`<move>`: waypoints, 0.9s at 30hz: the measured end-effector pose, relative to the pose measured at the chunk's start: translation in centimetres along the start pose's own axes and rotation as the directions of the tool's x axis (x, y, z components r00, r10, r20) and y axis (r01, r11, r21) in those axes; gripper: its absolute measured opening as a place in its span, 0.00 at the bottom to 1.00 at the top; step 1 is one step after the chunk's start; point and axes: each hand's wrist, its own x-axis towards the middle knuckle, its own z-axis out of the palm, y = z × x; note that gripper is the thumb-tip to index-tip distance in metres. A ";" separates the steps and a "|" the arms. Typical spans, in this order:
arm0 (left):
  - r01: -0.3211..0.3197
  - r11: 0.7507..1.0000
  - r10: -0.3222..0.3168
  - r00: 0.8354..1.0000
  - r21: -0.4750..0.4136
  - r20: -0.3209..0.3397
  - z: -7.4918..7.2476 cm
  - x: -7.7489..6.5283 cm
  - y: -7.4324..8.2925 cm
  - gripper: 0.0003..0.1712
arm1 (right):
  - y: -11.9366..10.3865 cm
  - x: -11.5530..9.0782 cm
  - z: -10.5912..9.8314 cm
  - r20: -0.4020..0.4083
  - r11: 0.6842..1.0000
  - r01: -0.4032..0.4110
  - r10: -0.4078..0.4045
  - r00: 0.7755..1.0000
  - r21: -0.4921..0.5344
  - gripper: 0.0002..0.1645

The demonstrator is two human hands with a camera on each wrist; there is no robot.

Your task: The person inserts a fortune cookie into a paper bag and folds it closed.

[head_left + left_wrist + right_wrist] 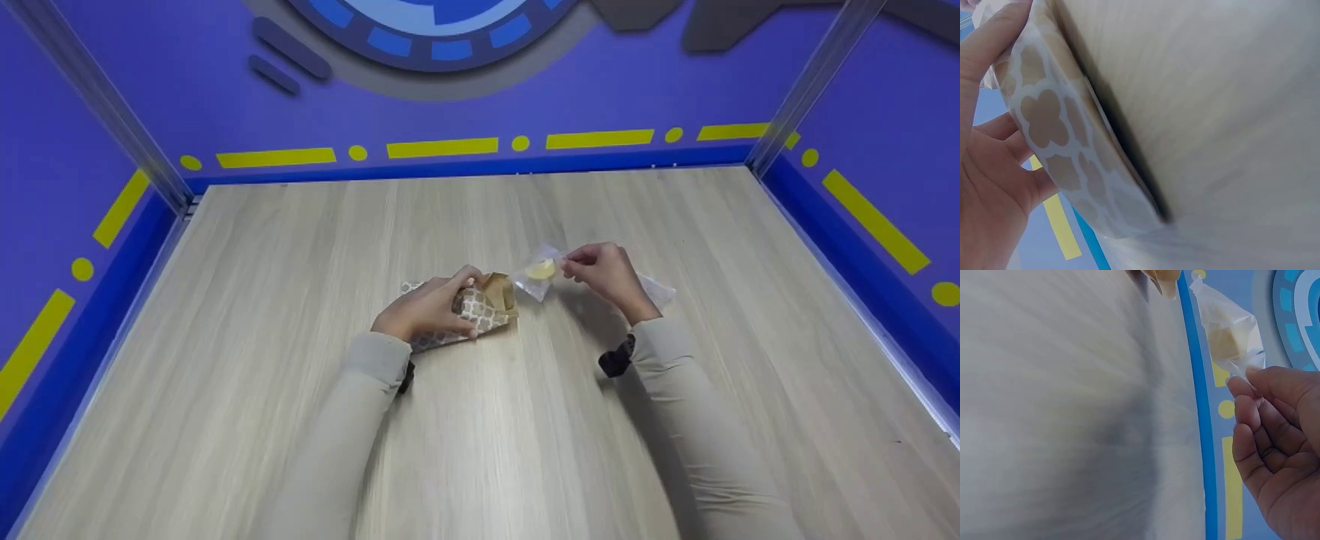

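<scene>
My left hand (431, 304) grips a paper bag (484, 306) printed with a tan and white lattice pattern. The bag lies on its side, its brown open mouth facing right. In the left wrist view the thumb lies over the patterned paper (1044, 118) and the fingers are behind it. Between thumb and fingertips, my right hand (606, 274) pinches the edge of a small clear packet (540, 271) with a pale yellow piece inside. The packet hangs just right of the bag's mouth. The right wrist view shows the packet (1230, 332) held at its lower corner.
A whitish translucent sheet or wrapper (658, 290) lies on the table behind the right wrist. The wood-grain table (300, 247) is bordered by blue walls (465, 112) at the back and both sides. Dark wrist cameras (617, 358) sit beneath the sleeves.
</scene>
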 end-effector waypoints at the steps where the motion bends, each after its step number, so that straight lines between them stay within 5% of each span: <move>1: -0.002 1.000 0.002 1.000 0.000 0.000 0.0 0.0 0.0 0.41 | -0.1 0.0 0.1 0.002 1.000 0.001 -0.001 1.000 0.001 0.12; 27: -0.027 1.000 0.027 1.000 -0.004 -0.004 0.0 0.1 -0.3 0.41 | -1.3 -0.5 2.5 0.033 0.997 -0.013 0.010 0.999 0.081 0.10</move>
